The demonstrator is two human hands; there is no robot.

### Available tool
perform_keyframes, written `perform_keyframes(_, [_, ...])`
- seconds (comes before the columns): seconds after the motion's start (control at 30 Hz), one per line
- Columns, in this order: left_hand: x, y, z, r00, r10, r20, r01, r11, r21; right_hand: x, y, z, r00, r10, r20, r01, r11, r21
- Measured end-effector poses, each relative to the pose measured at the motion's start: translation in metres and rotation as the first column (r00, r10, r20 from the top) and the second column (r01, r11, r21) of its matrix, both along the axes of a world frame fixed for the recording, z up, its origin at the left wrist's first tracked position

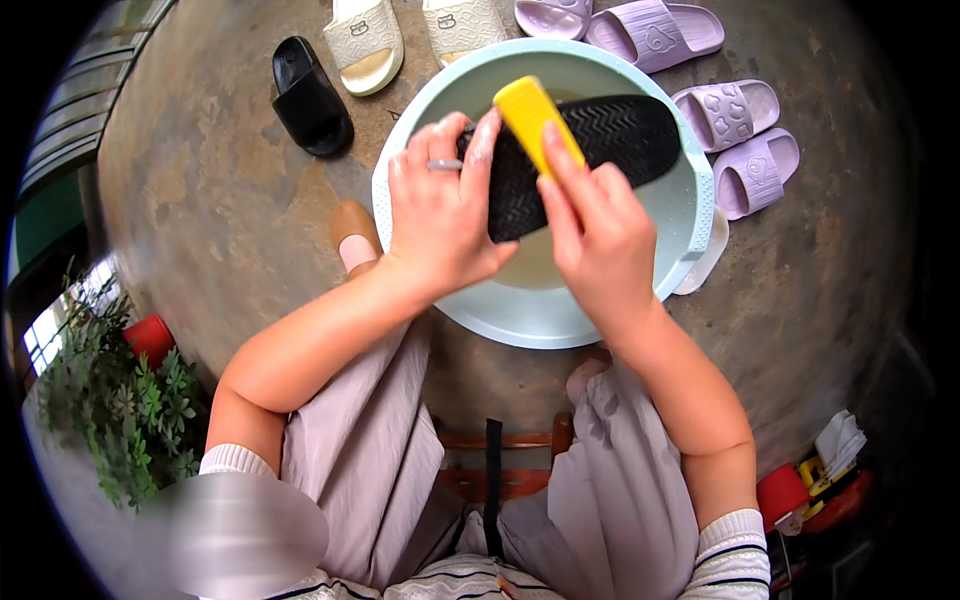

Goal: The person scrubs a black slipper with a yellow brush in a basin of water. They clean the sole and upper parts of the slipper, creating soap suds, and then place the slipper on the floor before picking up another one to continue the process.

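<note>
Head view showed the left hand (pixel 440 215) with fingers closed around the heel end of a black slipper (pixel 590 150), sole up, over a pale green basin (pixel 690 210); the right hand (pixel 598 235) had its fingers clamped on a yellow brush (pixel 530 115) pressed against the sole; lilac slippers (pixel 745 150) lay just beside the basin on the floor.

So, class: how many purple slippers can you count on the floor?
4. Two at the top edge, partly cut off; two right of the basin. More may lie out of view.

Home yard: concrete floor (pixel 230 200), slippers (pixel 655 30), plant (pixel 130 420).
</note>
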State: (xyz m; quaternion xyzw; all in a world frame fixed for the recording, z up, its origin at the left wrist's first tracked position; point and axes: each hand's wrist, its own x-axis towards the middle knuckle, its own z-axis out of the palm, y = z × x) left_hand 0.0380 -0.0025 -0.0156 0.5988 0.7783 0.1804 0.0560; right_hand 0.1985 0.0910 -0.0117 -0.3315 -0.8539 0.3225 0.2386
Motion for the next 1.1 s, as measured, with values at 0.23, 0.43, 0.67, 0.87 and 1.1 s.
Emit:
perform_keyframes(0.23, [-0.004, 0.003, 0.012, 0.999, -0.037, -0.016, 0.037, 0.999, -0.033, 0.015, -0.004, 0.002, 0.999, -0.033, 0.034, 0.035, 0.998, -0.05])
perform_keyframes(0.43, [-0.009, 0.002, 0.008, 1.0, 0.03, -0.009, -0.03, 0.998, -0.048, 0.027, -0.031, 0.014, 0.994, 0.07, 0.089, -0.057, 0.989, -0.137])
perform_keyframes(0.67, [-0.005, -0.004, 0.006, 0.998, -0.053, 0.028, 0.056, 0.995, -0.084, 0.009, -0.014, 0.006, 0.993, 0.017, 0.114, -0.011, 0.999, -0.052])
perform_keyframes(0.87, [0.0, -0.029, -0.005, 0.992, -0.102, 0.077, 0.116, 0.972, -0.205, 0.024, 0.0, -0.027, 0.961, -0.091, 0.26, 0.116, 0.99, -0.082])
perform_keyframes(1.1, [-0.004, -0.034, -0.011, 0.993, -0.064, 0.096, 0.095, 0.926, -0.366, 0.116, 0.047, -0.008, 0.963, -0.267, -0.042, 0.268, 0.962, 0.041])
